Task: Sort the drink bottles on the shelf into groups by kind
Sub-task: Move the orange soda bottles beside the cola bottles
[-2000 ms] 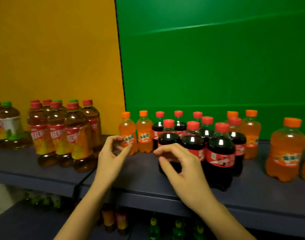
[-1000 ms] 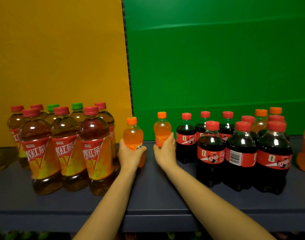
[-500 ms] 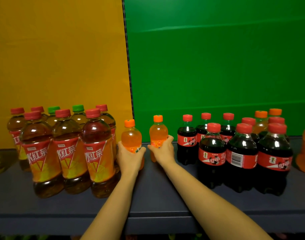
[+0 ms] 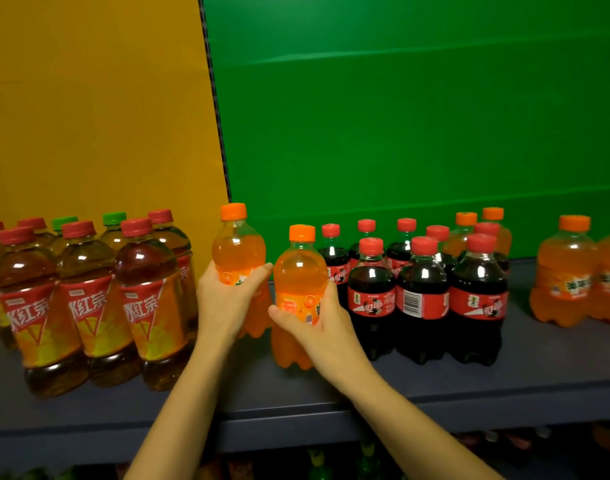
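**A:** What is nearest?

**B:** Two bare forearms reach over the front edge of the dark shelf. Below that edge a lower level holds dim bottles, too dark to tell their kind.

**A:** And the hands?

**B:** The left hand has its grip wrapped round the label band of the first orange bottle. The right hand has its grip curled round the second orange bottle, with the thumb across the front of the label.

**A:** How do those two sit?

**B:** Both are upright, long axis vertical, orange caps on top, and nearly full of orange drink. They are just beside each other at the middle of the shelf, the first higher in the picture. I cannot tell whether either base rests on the shelf.

**A:** What flanks them?

**B:** To the left is a cluster of larger tea bottles, upright, with amber liquid, red labels and red caps. To the right are cola bottles in rows, with dark liquid and red caps. At the far right stand more orange sodas, well apart from the held pair.

**A:** Farther back?

**B:** There are two green-capped bottles among the rear of the tea cluster, and two orange-capped bottles behind the cola. Behind everything is a yellow panel on the left and a green panel on the right.
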Available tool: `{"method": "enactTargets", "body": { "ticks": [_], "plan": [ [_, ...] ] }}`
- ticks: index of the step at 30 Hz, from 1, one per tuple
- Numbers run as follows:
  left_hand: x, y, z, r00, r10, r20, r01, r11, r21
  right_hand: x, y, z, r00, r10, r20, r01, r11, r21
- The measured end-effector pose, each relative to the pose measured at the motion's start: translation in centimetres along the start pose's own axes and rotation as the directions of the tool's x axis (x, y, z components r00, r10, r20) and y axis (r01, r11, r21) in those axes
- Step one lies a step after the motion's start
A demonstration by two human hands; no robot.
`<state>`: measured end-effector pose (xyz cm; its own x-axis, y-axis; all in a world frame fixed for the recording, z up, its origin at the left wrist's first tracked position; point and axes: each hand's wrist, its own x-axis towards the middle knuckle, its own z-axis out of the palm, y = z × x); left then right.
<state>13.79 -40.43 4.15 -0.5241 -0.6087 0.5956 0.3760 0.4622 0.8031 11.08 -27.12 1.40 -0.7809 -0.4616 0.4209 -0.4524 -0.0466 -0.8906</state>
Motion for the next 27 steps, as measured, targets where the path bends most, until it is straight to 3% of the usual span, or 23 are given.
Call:
{"method": "enactTargets", "body": {
  "ticks": [10,18,27],
  "plan": [
    [-7.7,8.9,5.7,0.982,-0.038,0.185,0.064,0.988,-0.139,-5.8,-1.8,-11.7,0.998,-0.059,0.025,0.058,0.998,0.027],
    [-12.6,11.1,18.3,0.949,0.025,0.314,0.069,0.956,-0.286,-7.9,-0.4,-24.9,0.989,-0.061,-0.137,0.060,0.998,-0.013],
    [-17.5,8.9,30.7,0.955,-0.052,0.293,0.120,0.968,-0.220,-8.4,4.1,-36.3,0.959,-0.022,-0.282,-0.011,0.993,-0.114]
  ]
}}
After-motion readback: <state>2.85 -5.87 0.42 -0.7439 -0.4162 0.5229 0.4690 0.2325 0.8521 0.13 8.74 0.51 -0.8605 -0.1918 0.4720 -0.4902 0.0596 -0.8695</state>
